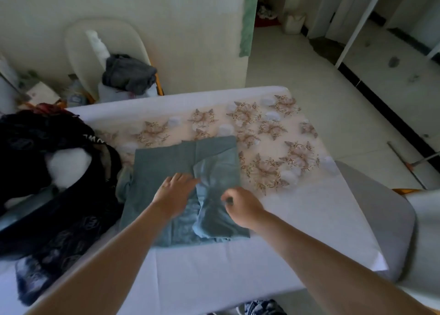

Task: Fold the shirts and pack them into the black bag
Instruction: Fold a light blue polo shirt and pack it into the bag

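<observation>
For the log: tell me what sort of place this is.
Likely a room in a home: a shirt on a table with a flowered cloth, a chair piled with clothes, tiled floor.

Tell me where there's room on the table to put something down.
Free: the flowered white tablecloth beyond the grey-blue shirt, and the plain strip right of it. Crowded: the left side, where the big black fabric bag sprawls.

**Dusty blue against white and florals**

The shirt [166, 164] is a muted blue-grey, its folded flap paler. The counter [214, 267] cover is white, with a pinkish panel of brown-and-beige flowers [264, 126]. The black bag [28, 133] bears white lettering. The chair [78, 52] is cream and the garment [128, 74] on it dark grey.
</observation>
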`<action>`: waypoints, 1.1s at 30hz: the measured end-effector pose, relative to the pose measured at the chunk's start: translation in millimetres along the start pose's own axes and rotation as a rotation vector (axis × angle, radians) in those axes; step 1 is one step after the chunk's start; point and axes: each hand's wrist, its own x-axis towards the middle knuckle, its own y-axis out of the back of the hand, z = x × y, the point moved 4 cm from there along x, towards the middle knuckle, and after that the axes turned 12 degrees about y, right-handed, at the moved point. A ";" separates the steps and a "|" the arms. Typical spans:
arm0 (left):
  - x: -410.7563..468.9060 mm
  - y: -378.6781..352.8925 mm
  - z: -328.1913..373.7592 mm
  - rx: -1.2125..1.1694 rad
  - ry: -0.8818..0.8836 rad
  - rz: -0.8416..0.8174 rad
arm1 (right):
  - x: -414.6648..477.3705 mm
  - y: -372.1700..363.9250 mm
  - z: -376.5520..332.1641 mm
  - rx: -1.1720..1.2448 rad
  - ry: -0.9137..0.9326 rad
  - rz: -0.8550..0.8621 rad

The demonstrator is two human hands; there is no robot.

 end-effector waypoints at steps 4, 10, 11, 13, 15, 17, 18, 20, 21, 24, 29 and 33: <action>-22.0 -37.7 22.1 -0.190 0.032 -0.131 | -4.0 -27.1 4.5 -0.320 0.130 -0.196; -25.8 -58.5 41.2 -0.104 0.096 -0.178 | -13.2 -26.0 33.9 -0.512 0.145 -0.353; -22.3 -57.3 46.5 -0.104 0.095 -0.189 | -12.9 -18.5 38.2 -0.524 0.151 -0.344; -13.4 -49.6 64.4 -0.144 0.075 -0.196 | -11.1 -0.4 49.1 -0.550 0.153 -0.282; -4.3 -39.3 87.9 -0.189 0.022 -0.188 | -9.6 20.7 64.6 -0.561 0.114 -0.177; 2.7 -33.6 109.1 -0.246 -0.035 -0.200 | -8.7 38.5 80.1 -0.568 0.047 -0.133; 4.9 -31.8 116.6 -0.281 -0.050 -0.209 | -6.9 44.5 84.8 -0.601 0.023 -0.148; 6.8 -30.0 120.2 -0.372 -0.050 -0.213 | -1.6 50.2 84.4 -0.687 0.017 -0.156; 6.8 -28.4 115.3 -0.435 -0.030 -0.185 | 3.6 51.3 78.7 -0.703 0.045 -0.117; -0.1 -19.3 77.7 -0.519 0.099 0.031 | 27.4 41.5 47.6 -0.609 0.172 -0.022; -35.2 -26.1 -21.4 -0.462 0.599 0.252 | 71.9 -13.1 -29.9 -0.446 0.449 -0.154; -68.7 -46.9 -62.5 -0.636 0.946 0.163 | 99.3 -55.8 -77.2 -0.290 0.459 -0.291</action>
